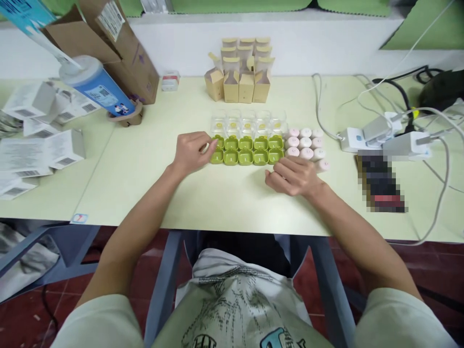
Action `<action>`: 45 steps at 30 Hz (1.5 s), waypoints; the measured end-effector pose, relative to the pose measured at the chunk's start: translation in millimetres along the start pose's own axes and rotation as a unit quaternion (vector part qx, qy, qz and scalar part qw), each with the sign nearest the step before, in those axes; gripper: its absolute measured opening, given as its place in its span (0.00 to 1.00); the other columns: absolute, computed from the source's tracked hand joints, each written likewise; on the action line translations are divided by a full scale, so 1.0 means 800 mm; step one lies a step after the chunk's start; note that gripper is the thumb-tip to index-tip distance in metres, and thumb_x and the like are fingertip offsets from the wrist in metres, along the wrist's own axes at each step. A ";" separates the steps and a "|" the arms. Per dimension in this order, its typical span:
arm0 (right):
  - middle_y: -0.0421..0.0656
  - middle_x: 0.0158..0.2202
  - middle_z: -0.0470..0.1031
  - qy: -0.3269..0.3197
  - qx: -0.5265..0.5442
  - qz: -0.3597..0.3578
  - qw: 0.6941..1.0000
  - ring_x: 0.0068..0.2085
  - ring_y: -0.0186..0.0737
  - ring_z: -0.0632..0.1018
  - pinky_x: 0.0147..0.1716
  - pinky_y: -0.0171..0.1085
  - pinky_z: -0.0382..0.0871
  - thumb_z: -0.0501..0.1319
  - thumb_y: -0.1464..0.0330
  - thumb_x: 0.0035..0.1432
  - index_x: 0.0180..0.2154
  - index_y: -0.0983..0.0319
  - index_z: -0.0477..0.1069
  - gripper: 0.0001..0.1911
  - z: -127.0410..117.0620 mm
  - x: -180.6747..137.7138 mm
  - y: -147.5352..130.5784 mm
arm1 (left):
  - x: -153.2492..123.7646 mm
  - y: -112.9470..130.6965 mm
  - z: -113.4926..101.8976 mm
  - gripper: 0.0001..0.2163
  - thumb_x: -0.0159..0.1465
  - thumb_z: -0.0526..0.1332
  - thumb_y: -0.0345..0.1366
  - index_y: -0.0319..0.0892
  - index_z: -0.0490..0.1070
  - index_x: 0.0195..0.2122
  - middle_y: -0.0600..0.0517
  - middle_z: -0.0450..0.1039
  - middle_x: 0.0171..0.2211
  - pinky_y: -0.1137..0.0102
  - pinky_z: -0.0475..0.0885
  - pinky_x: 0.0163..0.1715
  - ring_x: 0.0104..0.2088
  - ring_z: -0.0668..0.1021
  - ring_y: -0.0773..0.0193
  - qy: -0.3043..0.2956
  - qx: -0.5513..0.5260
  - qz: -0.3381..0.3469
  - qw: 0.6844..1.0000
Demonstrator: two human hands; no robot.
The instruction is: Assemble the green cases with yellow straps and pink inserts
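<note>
Two rows of small green square cups (246, 157) stand side by side on the table in front of me. At their left end is my left hand (192, 152), its fingers curled in and its thumb against the end cups; nothing shows in it. My right hand (294, 176) rests as a loose fist by the lower right corner of the cups, with no object visible in it. Clear plastic cups with yellow marks (248, 123) line up behind the green ones. To the right sit several pale pink and white round-topped pieces (305, 142), close to my right hand.
Open small cardboard boxes (239, 87) stand at the wall. On the left are a brown carton (139, 63), a blue canister (103, 89) and white boxes (29, 154). A power strip with chargers (386, 137), cables and a blurred dark rectangular item (382, 186) lie right.
</note>
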State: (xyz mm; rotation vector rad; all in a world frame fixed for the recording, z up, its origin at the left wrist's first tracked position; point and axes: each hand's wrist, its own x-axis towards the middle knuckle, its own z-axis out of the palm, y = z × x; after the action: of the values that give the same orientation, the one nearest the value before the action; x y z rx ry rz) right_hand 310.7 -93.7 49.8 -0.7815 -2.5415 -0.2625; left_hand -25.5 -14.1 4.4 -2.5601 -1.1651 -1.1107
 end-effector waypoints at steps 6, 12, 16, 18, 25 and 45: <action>0.43 0.27 0.75 -0.035 -0.132 0.221 0.966 0.24 0.37 0.68 0.26 0.41 0.47 0.58 0.60 0.78 0.33 0.59 0.76 0.19 -0.073 -0.050 -0.014 | -0.001 -0.017 -0.012 0.20 0.79 0.58 0.51 0.44 0.82 0.40 0.52 0.72 0.29 0.66 0.67 0.33 0.29 0.72 0.64 0.000 -0.061 -0.023 0.998; 0.51 0.43 0.81 -0.153 -0.119 0.330 0.924 0.25 0.40 0.75 0.23 0.39 0.54 0.58 0.56 0.78 0.56 0.63 0.80 0.20 -0.086 -0.136 -0.062 | -0.017 -0.007 0.002 0.21 0.77 0.60 0.56 0.44 0.83 0.46 0.47 0.74 0.40 0.65 0.71 0.31 0.32 0.73 0.63 -0.008 -0.120 -0.050 0.992; 0.49 0.44 0.82 -0.135 -0.069 0.355 0.923 0.30 0.44 0.81 0.25 0.39 0.65 0.57 0.64 0.77 0.64 0.60 0.76 0.21 -0.063 -0.151 -0.078 | -0.024 0.000 0.004 0.23 0.77 0.57 0.56 0.43 0.83 0.49 0.44 0.74 0.44 0.65 0.71 0.31 0.32 0.74 0.63 -0.032 -0.076 -0.042 0.996; 0.48 0.42 0.83 -0.113 -0.075 0.371 0.919 0.32 0.45 0.83 0.26 0.39 0.66 0.58 0.67 0.77 0.67 0.60 0.73 0.22 -0.060 -0.151 -0.083 | -0.025 0.001 0.004 0.24 0.77 0.56 0.57 0.43 0.83 0.50 0.44 0.74 0.45 0.65 0.70 0.30 0.32 0.75 0.62 -0.035 -0.052 -0.037 0.997; 0.46 0.43 0.83 -0.018 -0.050 0.357 0.933 0.32 0.41 0.84 0.32 0.40 0.75 0.61 0.69 0.77 0.58 0.61 0.80 0.13 -0.081 -0.139 -0.081 | -0.027 0.000 -0.001 0.25 0.78 0.56 0.58 0.43 0.82 0.48 0.44 0.73 0.45 0.63 0.72 0.33 0.34 0.76 0.61 -0.029 -0.089 -0.045 0.995; 0.46 0.45 0.87 0.325 0.121 0.146 0.926 0.41 0.45 0.88 0.39 0.47 0.87 0.74 0.71 0.67 0.47 0.54 0.89 0.09 0.020 0.003 0.034 | -0.022 -0.004 -0.018 0.33 0.69 0.63 0.70 0.43 0.83 0.54 0.39 0.69 0.56 0.57 0.80 0.44 0.53 0.78 0.49 -0.121 -0.082 0.000 0.989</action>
State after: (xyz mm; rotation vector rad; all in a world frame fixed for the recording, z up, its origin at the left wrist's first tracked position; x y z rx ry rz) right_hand 318.5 -65.3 38.3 -0.7979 -1.7673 -0.0821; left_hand -43.6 -27.8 2.2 -2.8894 -1.1653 -0.9515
